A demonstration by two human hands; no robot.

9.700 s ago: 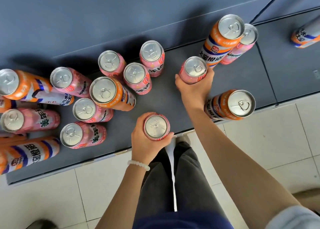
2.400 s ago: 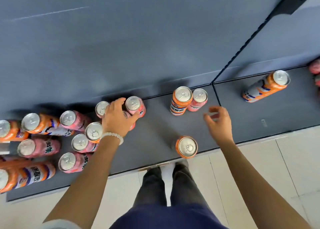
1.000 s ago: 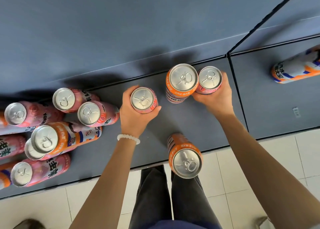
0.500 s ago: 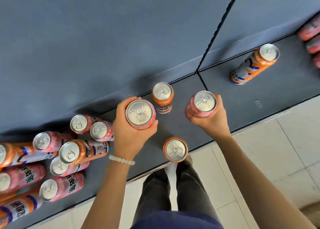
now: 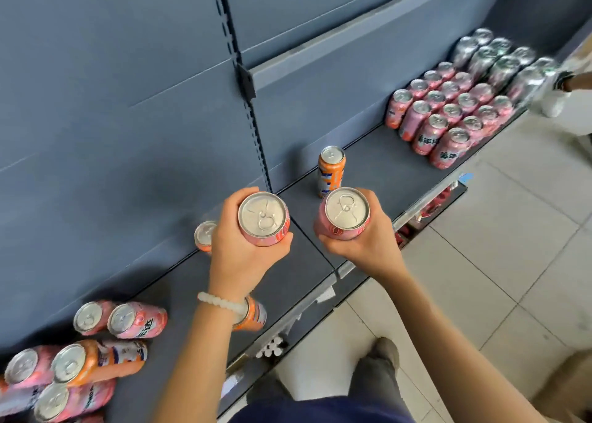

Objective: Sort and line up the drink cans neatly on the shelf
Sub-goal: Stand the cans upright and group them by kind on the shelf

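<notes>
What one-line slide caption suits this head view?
Left hand and right hand each hold a pink can above the shelf.

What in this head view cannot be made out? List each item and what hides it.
- Small orange can behind the left hand: only part of its top shows.
- Orange can at the left wrist: the forearm covers most of it.
- Silver-topped cans at the far right: motion blur, labels unreadable.
- Pink and orange can pile at bottom left: cut off by the frame edge, count unknown.
</notes>
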